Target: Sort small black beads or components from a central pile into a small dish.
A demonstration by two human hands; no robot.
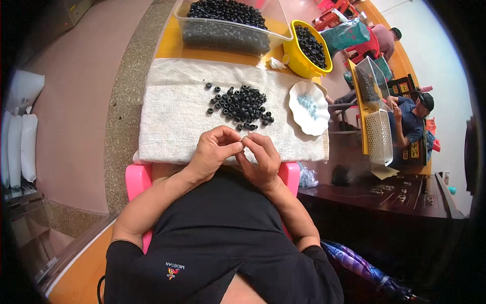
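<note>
My left hand (216, 151) and my right hand (260, 156) meet over the near edge of a white towel (172, 111), thumbs and fingertips pinched together. What they pinch is too small to make out. Just beyond my fingertips lies a loose pile of small black ring-like parts (244, 103), some showing a hole, with a few strays around it. To the right of the pile, a white scalloped dish (315, 125) holds small pale bluish pieces (308, 105).
Behind the towel stand a clear plastic bin (281, 30) and a yellow basket (298, 63), both holding many black parts. A crumpled tissue (276, 63) lies near the basket. At the right, another person (412, 119) sits by a white perforated basket (378, 137). A folded umbrella (362, 266) lies lower right.
</note>
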